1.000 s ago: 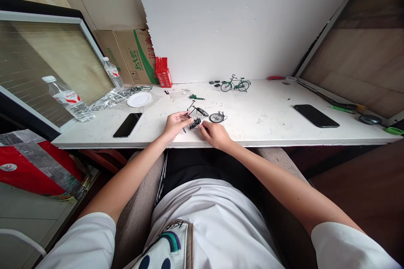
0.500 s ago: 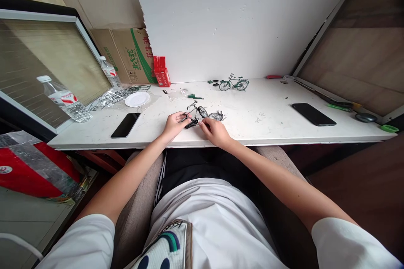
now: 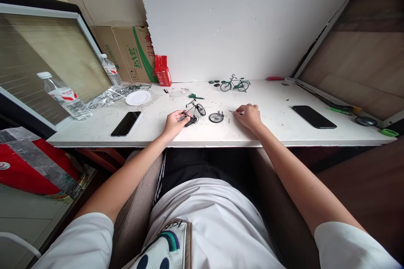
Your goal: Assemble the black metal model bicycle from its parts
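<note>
My left hand (image 3: 174,121) is closed round the near end of a small black model bicycle frame (image 3: 194,113) that stands on the white table (image 3: 268,132). A loose spoked wheel (image 3: 216,117) lies just right of that frame. My right hand (image 3: 249,115) rests on the table further right, its fingers pinched on a thin dark tool or rod (image 3: 236,112) that sticks out to the left. A finished green model bicycle (image 3: 235,84) stands at the back by the wall.
A black phone (image 3: 126,123) lies left of my left hand, another phone (image 3: 314,116) at the right. A white plate (image 3: 138,98), plastic wrap, two water bottles (image 3: 65,97), a red box (image 3: 163,72) and a cardboard carton are at the back left. Tools lie along the right edge.
My right hand has left the bicycle frame and moved right, where it now pinches a thin dark piece. My left hand still holds the frame.
</note>
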`<state>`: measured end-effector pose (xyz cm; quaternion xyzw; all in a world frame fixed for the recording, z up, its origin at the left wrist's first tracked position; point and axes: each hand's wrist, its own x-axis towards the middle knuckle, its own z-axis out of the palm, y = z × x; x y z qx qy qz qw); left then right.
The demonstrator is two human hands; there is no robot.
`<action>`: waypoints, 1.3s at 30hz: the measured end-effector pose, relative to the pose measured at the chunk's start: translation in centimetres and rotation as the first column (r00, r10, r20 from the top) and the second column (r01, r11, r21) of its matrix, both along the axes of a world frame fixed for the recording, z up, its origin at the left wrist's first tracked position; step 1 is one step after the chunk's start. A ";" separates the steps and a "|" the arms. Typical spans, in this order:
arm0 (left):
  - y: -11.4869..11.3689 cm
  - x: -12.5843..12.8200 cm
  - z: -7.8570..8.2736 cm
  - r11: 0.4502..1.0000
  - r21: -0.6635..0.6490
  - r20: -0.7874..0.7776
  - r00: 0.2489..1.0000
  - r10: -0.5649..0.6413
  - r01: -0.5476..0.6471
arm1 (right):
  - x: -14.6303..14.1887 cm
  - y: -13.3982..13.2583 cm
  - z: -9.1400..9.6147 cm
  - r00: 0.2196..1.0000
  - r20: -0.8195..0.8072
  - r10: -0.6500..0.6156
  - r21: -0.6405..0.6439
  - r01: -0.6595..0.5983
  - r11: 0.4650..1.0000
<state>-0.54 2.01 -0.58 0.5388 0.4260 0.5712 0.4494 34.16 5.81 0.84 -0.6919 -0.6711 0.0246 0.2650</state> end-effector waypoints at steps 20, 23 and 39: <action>0.1 0.0 0.2 0.999 -0.002 0.112 0.993 0.035 -0.035 | -4.7 -2.0 -0.5 0.845 0.070 0.530 0.232 -0.531 0.815; 0.0 0.1 0.3 0.999 0.003 0.113 0.993 0.034 -0.035 | -4.7 -1.9 -0.6 0.848 0.051 0.528 0.228 -0.524 0.820; -0.1 0.2 0.5 0.999 0.036 0.079 0.997 0.001 -0.004 | -4.7 -1.6 -0.8 0.873 0.041 0.485 0.135 -0.486 0.863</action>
